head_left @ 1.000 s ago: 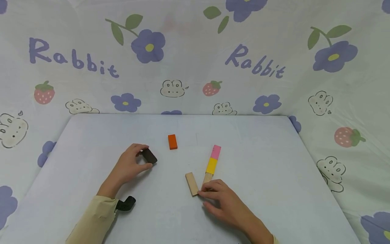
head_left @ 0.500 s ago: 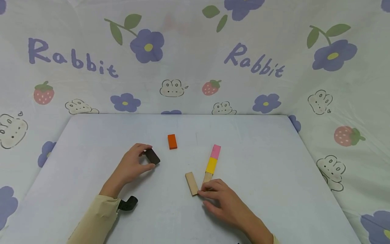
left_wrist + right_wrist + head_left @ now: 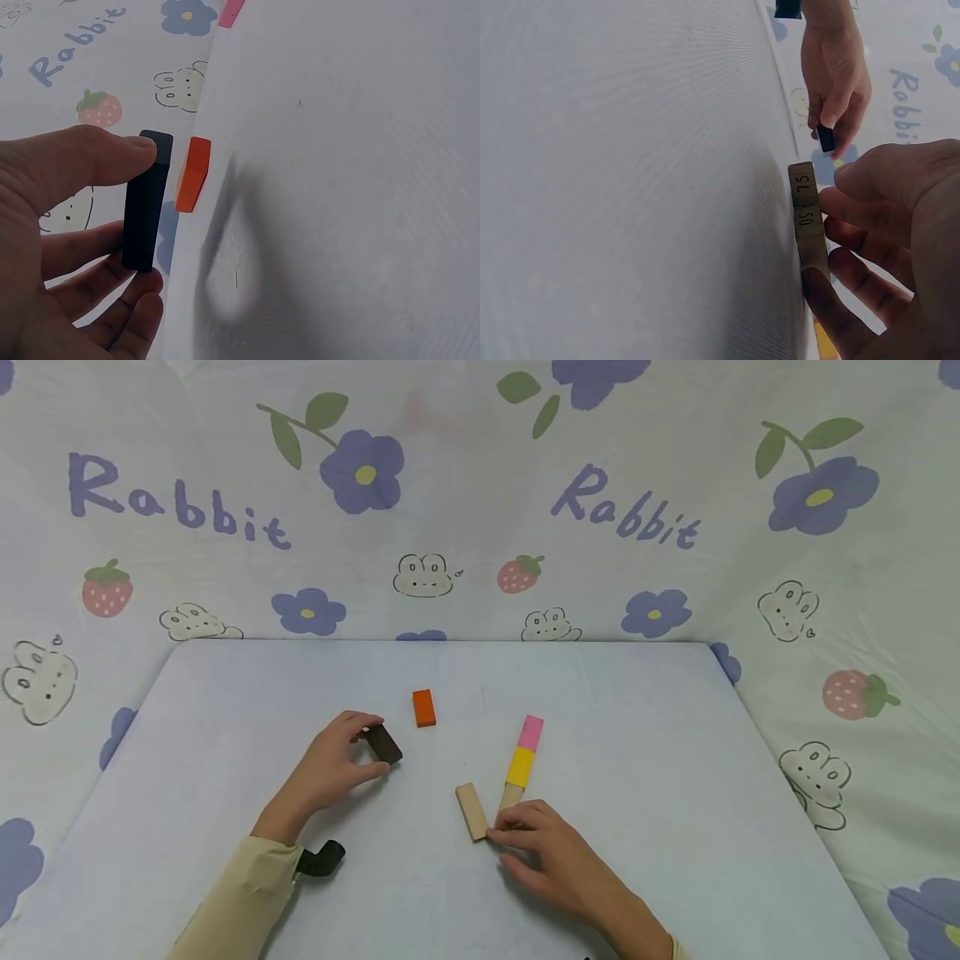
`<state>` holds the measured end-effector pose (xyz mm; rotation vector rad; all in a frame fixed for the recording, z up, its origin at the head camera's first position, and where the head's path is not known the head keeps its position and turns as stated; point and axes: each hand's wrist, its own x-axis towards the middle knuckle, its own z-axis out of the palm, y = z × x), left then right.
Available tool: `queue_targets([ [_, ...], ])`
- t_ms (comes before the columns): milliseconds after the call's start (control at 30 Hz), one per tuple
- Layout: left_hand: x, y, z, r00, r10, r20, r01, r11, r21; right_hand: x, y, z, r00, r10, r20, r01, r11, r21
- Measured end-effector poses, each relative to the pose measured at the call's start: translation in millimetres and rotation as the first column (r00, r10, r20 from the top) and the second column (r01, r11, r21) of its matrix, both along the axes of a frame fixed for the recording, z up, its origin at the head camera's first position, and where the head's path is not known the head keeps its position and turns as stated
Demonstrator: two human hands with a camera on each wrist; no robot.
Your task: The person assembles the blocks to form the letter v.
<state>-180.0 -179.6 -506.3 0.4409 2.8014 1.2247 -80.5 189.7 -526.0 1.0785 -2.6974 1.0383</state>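
Note:
A small black block (image 3: pixel 383 744) is pinched by my left hand (image 3: pixel 322 772), thumb on one end and fingertips at the other. The left wrist view has this black block (image 3: pixel 146 202) on end, its shadow cast on the white table. My right hand (image 3: pixel 558 860) lies low, fingertips at a plain wooden block (image 3: pixel 511 798) it partly hides; its thumb stands apart. Left of these fingertips, another wooden block (image 3: pixel 472 812) slants to nearly meet the first. Dark digits mark wooden ends (image 3: pixel 804 187) in the right wrist view.
A yellow block (image 3: pixel 521 767) and a pink block (image 3: pixel 531 733) continue the right wooden block in a line away from me. An orange block (image 3: pixel 423 708) lies separately behind the black one. Printed cloth (image 3: pixel 465 502) hangs behind the white table (image 3: pixel 675 760).
My left hand has moved slightly to the right with the black block still pinched. My right hand and the blocks on the table have stayed in place.

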Motion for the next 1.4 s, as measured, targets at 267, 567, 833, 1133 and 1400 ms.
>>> queue_targets([
  [267, 1.4, 3.1, 0.9, 1.000, -0.018, 0.008, 0.018, 1.000, 0.013, 0.1, -0.9, 1.4, 1.000, 0.000, 0.008, 0.000, 1.000, 0.011],
  [567, -0.1, 8.3, -1.8, 0.999, -0.043, 0.005, 0.043, 0.999, 0.014, -0.2, -1.9, 4.1, 0.997, -0.024, 0.067, 0.021, 0.999, 0.038],
  [833, -0.3, 14.4, -1.5, 0.998, -0.068, 0.009, 0.068, 0.997, 0.026, 0.1, -2.3, 4.4, 0.997, -0.027, 0.074, 0.024, 0.999, 0.046],
  [1133, -2.1, 22.7, -0.7, 0.995, -0.095, 0.010, 0.094, 0.995, 0.024, 0.2, -2.5, 6.5, 0.996, -0.033, 0.080, 0.028, 0.998, 0.059],
  [1400, -2.8, 28.3, -0.8, 0.996, -0.093, 0.014, 0.093, 0.996, 0.013, 0.9, -1.8, 6.5, 0.994, -0.039, 0.102, 0.031, 0.997, 0.074],
])
